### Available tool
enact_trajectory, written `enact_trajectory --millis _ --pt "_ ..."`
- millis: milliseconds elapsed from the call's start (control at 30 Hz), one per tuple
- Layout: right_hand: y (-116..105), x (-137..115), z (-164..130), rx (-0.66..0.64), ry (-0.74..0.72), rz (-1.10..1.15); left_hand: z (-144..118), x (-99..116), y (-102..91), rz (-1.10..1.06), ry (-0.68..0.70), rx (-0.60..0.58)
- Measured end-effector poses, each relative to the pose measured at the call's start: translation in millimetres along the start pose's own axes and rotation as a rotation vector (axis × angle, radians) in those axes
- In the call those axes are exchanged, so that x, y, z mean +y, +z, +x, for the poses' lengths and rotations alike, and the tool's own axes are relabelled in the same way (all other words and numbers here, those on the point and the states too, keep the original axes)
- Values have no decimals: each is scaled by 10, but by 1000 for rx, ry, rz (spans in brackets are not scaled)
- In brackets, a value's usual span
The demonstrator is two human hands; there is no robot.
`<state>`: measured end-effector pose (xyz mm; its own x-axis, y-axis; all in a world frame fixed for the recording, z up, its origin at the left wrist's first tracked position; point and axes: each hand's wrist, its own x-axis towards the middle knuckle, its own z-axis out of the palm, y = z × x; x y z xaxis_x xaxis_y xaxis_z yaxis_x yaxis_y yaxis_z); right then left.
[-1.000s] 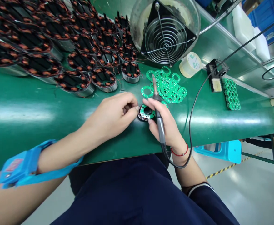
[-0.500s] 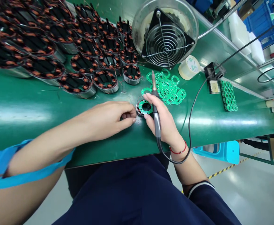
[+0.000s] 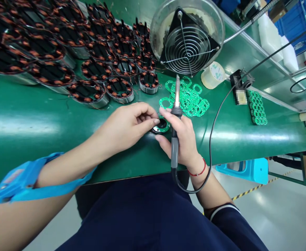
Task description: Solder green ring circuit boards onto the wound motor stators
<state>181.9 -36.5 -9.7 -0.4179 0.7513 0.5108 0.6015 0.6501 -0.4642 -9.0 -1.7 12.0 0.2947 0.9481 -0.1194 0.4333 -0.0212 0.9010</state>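
Note:
A round green circuit board point(image 3: 165, 128) lies on top of a small motor stator, low on the bench between my hands. Most of the stator is hidden under the board and my fingers. At the board's left edge my left hand point(image 3: 132, 123) is closed, thumb and forefinger pinched together; what they pinch is too small to make out. My right hand point(image 3: 186, 141) holds a soldering iron point(image 3: 174, 150) against the palm, its tip pointing up and away from the board. The right forefinger and thumb reach toward the board's right side.
Rows of copper-wound stators point(image 3: 120, 90) stand at the back left. Loose green ring boards point(image 3: 194, 101) lie piled beyond my right hand. Behind them are a fan point(image 3: 186, 48) and a tape roll point(image 3: 213, 75). A stack of boards point(image 3: 257, 108) stands right; the iron's cable point(image 3: 212, 139) loops nearby.
My left hand has moved up and right, its fingertips now over the board's left edge. The soldering iron has turned more upright in my right hand, and the right thumb has shifted left.

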Motion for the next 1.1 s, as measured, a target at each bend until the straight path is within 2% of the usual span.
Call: enact_trajectory --millis 133,267,367,500,567,767,1100 --pt "-15 -22 16 -20 43 -3 8 -30 -23 -17 -30 2" --pt "-21 -33 7 -11 65 63 -5 -29 -39 74 -7 67" --pt "-19 -41 -26 89 100 110 -11 -25 -43 156 39 109" --pt "-2 -24 -144 339 218 180 -14 -10 -47 222 62 111" --pt "9 -7 -215 424 230 216 -16 0 -45 243 74 118" --pt "23 15 -304 374 168 289 -27 19 -33 275 85 138" --pt "18 -6 -296 363 223 215 -30 22 -64 292 -11 111"
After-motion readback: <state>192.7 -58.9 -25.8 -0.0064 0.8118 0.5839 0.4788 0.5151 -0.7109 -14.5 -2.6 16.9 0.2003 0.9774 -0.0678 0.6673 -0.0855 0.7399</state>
